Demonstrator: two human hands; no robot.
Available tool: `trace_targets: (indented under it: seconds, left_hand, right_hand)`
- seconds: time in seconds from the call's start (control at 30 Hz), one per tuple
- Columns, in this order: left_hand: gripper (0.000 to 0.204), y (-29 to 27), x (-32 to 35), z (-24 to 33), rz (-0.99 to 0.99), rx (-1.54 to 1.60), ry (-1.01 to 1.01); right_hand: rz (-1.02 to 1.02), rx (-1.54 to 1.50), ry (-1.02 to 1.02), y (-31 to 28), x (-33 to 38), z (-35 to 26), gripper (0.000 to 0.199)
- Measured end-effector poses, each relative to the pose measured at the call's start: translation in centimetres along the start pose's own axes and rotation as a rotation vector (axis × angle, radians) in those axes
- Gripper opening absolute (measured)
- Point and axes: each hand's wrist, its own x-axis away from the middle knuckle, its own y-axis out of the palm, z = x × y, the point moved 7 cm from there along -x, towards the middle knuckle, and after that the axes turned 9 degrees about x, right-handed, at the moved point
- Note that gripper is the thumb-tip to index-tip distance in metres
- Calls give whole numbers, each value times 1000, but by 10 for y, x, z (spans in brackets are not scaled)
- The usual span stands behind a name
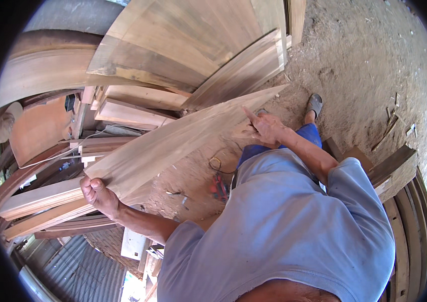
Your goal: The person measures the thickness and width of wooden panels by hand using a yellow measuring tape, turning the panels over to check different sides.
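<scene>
A long, thin wooden board (173, 138) slants across in front of me, from lower left to upper right. My left hand (100, 195) grips its left end, fingers curled round the edge and thumb pressed on it. Toward the right end, my right hand (270, 128) holds the near edge, with one finger stretched over the board's face. Its remaining fingers are partly hidden.
Large wooden panels (183, 43) lean beyond the board. Stacked planks (47, 199) lie at the left, with a pale cable (75, 146) across them. On the dirt floor (359, 65) near my feet rests a red tool (219, 188). More timber (400, 161) stands at right.
</scene>
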Motion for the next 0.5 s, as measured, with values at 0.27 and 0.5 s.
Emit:
trace_targets:
  seconds: [0.27,0.5]
  left_hand:
    - [43,7,-2,0,-39,-34,5]
    - [42,14,1,5,-37,-47,28]
  right_hand:
    - [32,7,25,-4,-19,-5,98]
    - [103,-63,90,-21,-27,-18,84]
